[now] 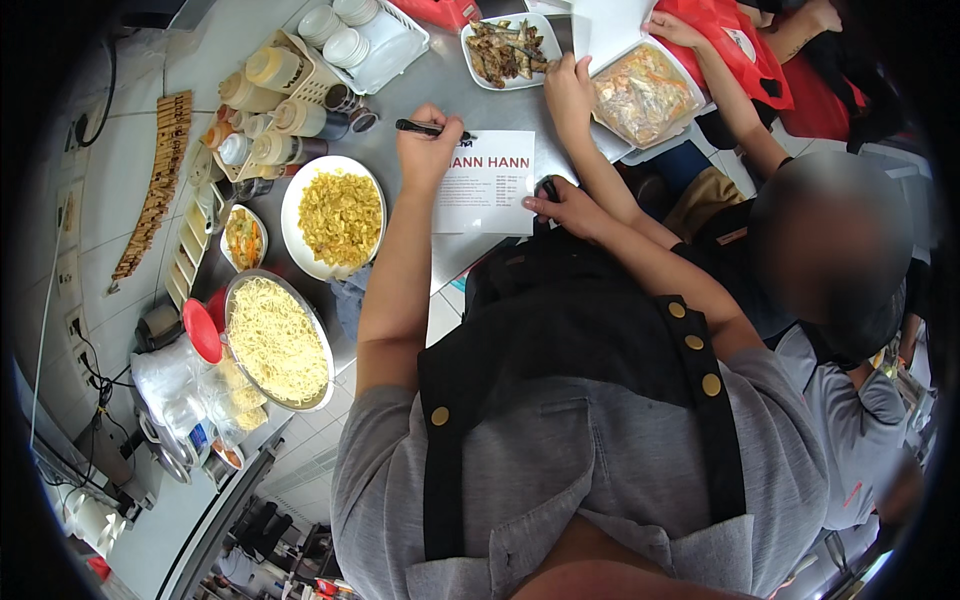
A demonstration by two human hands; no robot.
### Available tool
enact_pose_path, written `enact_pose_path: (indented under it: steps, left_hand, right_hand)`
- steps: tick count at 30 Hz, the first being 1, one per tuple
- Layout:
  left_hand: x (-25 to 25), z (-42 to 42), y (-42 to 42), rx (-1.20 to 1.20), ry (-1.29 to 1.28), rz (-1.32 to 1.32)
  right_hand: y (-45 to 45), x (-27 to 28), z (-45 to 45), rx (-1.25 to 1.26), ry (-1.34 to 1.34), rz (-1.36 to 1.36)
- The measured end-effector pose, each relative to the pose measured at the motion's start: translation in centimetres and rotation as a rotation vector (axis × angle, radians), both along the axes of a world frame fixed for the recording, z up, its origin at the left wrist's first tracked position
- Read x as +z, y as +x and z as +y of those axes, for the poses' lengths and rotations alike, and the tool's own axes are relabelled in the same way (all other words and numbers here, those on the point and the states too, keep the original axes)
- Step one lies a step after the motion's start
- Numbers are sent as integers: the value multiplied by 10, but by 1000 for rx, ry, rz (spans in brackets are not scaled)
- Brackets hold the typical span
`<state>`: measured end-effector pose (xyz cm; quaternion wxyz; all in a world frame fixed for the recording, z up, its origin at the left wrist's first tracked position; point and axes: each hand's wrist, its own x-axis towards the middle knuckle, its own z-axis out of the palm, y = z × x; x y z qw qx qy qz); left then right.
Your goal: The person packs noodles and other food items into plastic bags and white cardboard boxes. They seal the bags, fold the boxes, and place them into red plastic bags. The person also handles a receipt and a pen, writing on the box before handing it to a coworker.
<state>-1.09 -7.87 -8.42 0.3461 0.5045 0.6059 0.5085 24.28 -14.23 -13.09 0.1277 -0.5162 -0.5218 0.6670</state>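
My left hand (429, 154) grips a black marker (421, 128), its tip at the top edge of a white printed sheet (487, 191). The sheet bears printed text and some dark handwriting near the tip. At the sheet's right edge, my right hand (574, 210) pinches it with the thumb on top. A small black object (552, 188), perhaps the marker's cap, shows at the fingers of that hand. Beneath the sheet is a steel worktop (420, 86). Left of my left forearm stands a round white dish (291, 225) of chopped yellow food.
A co-worker's hand (570, 94) is between a plate of fried fish (510, 52) and an open box of food (645, 97). Sauce bottles (274, 69) crowd a basket at left. A steel bowl of noodles (277, 341) sits nearer me. A red bag (720, 45) lies upper right.
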Motion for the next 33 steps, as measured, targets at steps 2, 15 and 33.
enact_pose_path:
  steps: [2,15,33]
  left_hand:
    - [-2,0,2,1,17,-43]
    - [-3,0,10,11,12,13]
    - [-11,-1,8,-50,-5,1]
  right_hand:
    - [-1,3,0,0,-9,15]
    - [0,-3,1,4,-27,30]
    - [-1,1,3,13,-34,31]
